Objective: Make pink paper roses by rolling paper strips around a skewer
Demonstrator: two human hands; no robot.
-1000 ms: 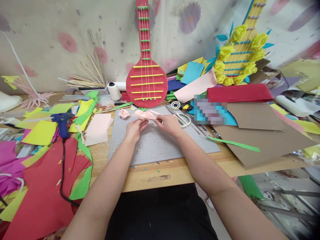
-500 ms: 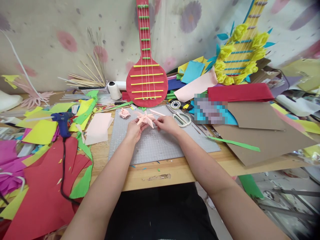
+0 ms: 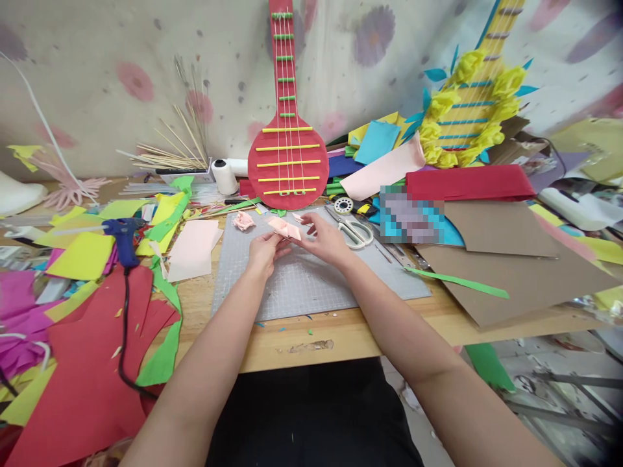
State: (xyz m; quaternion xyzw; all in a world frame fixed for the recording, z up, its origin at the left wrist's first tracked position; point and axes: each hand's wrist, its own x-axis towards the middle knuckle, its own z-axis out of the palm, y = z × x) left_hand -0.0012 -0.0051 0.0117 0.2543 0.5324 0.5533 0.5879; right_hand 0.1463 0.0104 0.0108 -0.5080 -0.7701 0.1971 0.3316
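Observation:
Above the grey cutting mat, my left hand pinches a pale pink paper flower from below. My right hand curves around the flower's right side, its fingers bent and apart; its thumb is close to the petals, and I cannot make out whether it touches them. A finished-looking pink paper rose lies on the mat to the left. White-handled scissors rest on the mat just right of my right hand.
A red paper lute leans at the back, and a yellow one with flowers stands right. A blue glue gun, pink paper sheets and red paper lie left. Brown cardboard covers the right side.
The star-shaped petals of the pink flower are now seen tilted and partly folded together. My right hand has shifted from a pinch at the petal's edge to a cupped pose around it.

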